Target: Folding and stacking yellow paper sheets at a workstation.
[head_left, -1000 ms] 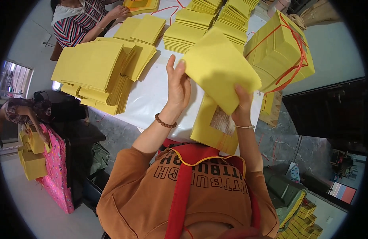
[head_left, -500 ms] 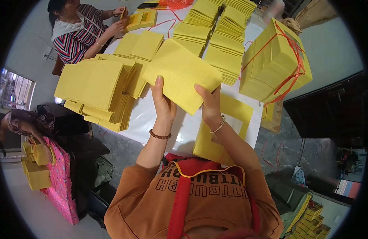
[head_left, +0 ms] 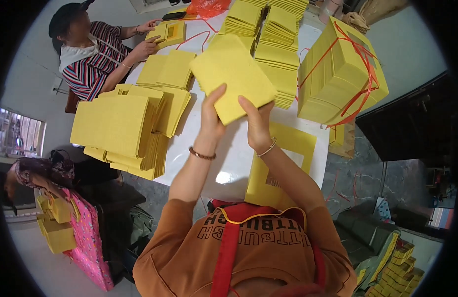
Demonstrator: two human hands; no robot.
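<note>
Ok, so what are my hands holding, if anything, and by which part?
A flat, yellow, rectangular paper piece, by the two edges meeting at its near corner: left hand on one, right hand on the other, thumbs on top.

A flat yellow piece (head_left: 234, 74), four-sided with straight edges, hangs clear of the white table (head_left: 182, 148), held up between the person's left hand (head_left: 212, 116) and right hand (head_left: 258, 123). Its broad face looks plain and smooth, with both thumbs laid over its near part. It sits slantwise, one corner pointing away, another toward the person's chest, the other two out to left and right. From here I can't make out how many layers it has.
</note>
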